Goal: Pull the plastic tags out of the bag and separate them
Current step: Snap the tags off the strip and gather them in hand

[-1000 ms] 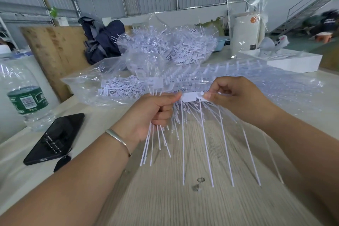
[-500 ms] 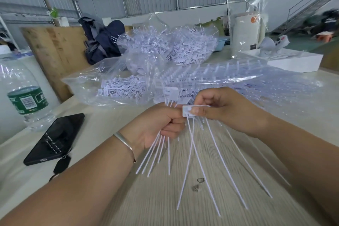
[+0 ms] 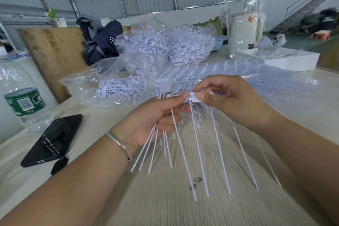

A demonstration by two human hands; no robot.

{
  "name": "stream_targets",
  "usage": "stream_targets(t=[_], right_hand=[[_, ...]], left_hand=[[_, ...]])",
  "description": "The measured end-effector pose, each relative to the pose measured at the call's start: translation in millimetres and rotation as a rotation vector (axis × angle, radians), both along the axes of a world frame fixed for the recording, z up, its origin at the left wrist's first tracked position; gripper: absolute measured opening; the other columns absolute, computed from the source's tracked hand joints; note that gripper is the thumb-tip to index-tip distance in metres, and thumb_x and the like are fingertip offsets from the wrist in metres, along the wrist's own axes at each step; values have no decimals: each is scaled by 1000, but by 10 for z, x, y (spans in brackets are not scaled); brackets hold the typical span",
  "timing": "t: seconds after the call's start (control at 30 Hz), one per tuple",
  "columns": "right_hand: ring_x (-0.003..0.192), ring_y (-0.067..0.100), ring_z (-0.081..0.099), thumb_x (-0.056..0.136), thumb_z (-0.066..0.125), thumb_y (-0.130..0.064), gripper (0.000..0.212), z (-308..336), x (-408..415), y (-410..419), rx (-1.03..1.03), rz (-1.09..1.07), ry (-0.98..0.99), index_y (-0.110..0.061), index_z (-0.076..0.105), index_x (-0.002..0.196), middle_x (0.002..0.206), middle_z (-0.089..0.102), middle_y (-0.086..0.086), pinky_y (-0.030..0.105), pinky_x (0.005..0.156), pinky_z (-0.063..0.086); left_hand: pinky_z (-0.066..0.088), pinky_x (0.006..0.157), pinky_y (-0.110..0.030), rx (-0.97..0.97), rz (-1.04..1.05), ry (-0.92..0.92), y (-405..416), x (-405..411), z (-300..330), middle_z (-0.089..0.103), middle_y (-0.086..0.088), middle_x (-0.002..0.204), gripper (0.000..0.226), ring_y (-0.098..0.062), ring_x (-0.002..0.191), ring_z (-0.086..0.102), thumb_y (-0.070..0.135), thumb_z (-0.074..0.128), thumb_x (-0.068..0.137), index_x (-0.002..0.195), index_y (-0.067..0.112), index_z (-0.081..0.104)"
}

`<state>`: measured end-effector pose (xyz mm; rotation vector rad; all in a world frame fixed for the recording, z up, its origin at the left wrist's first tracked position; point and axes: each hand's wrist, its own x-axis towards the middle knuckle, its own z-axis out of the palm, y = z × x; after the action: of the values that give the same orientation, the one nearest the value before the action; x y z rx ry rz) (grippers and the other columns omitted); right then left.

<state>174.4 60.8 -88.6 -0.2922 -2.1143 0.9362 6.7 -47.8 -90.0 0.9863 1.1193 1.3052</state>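
I see the white plastic tags held up over the table, just in front of the clear bag. My left hand grips a bunch of their stems; my right hand pinches one tag's flat head. Left of the bag lie a phone and a water bottle.

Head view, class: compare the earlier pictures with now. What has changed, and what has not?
The right hand now pinches a tag head against the left hand; fewer strands hang between them. The left hand still grips its bundle of tags. Phone, bottle and bag stayed put.
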Motion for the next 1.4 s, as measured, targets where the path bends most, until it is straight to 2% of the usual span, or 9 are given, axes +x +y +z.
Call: stream_targets(t=[0.2, 0.33, 0.4, 0.53, 0.67, 0.83, 1.03, 1.23, 1.4], right_hand=[[61, 7, 52, 83, 69, -6, 8, 27, 18, -18, -134, 80, 13, -10, 74, 87, 69, 65, 5, 16, 61, 41], [59, 9, 52, 79, 69, 3, 9, 64, 69, -12, -171, 139, -118, -3, 74, 79, 66, 63, 15, 11, 56, 40], [57, 6, 51, 78, 66, 5, 13, 65, 84, 1, -179, 113, -155, -4, 74, 76, 62, 63, 7, 11, 55, 38], [59, 13, 45, 76, 57, -2, 17, 50, 86, 0, -210, 35, -86, -10, 72, 76, 64, 55, 14, 21, 58, 36], [62, 21, 43, 79, 54, 9, 22, 24, 48, -27, -42, -80, -81, -9, 66, 77, 73, 55, 27, 28, 60, 33], [66, 26, 52, 77, 59, 4, 22, -19, 21, -36, 108, -165, -55, -16, 69, 81, 74, 62, 15, 29, 59, 36], [77, 24, 63, 82, 63, -4, 25, -22, 9, -34, 293, -196, -88, -18, 74, 99, 87, 70, 2, 32, 71, 47], [66, 22, 59, 81, 65, -3, 30, -16, 8, -43, 415, -214, -118, -21, 74, 103, 80, 65, -6, 31, 66, 44], [72, 18, 63, 85, 66, -19, 18, -33, 7, -2, 401, -249, -137, -23, 73, 101, 86, 69, -6, 34, 77, 44]], left_hand=[[15, 30, -15, 2, 44, 101, -21, -41, 11, 29, 10, 44, 20, -2, 33, 21, 26, 72, 75, 70, 22, 53], [11, 30, -16, -18, 45, 186, -54, -79, 67, 22, 10, 39, 30, -4, 31, 17, 18, 74, 70, 68, 23, 44], [12, 30, -16, 12, 74, 194, -63, -92, 77, 23, 9, 40, 27, -5, 31, 17, 18, 77, 69, 65, 22, 51], [17, 34, -16, 64, 138, 292, -66, -52, 43, 30, 9, 44, 26, -5, 35, 20, 18, 77, 68, 49, 22, 59], [21, 33, -14, 31, 202, 271, -40, -37, 23, 40, 7, 52, 31, -4, 38, 25, 14, 77, 73, 60, 20, 49], [39, 41, -17, 25, 244, 165, -31, 13, 28, 54, 0, 66, 25, -9, 51, 47, 37, 63, 88, 76, 16, 54], [16, 33, -15, -8, 159, 119, -46, 31, 53, 27, 6, 55, 40, -5, 38, 20, 56, 46, 88, 80, 17, 44], [16, 35, -15, -15, 191, 247, -19, 26, 21, 23, 6, 55, 29, -7, 42, 17, 38, 69, 84, 63, 24, 53], [15, 33, -14, 1, 260, 203, 6, -20, 2, 24, 2, 60, 28, -7, 40, 18, 23, 67, 87, 60, 23, 60]])
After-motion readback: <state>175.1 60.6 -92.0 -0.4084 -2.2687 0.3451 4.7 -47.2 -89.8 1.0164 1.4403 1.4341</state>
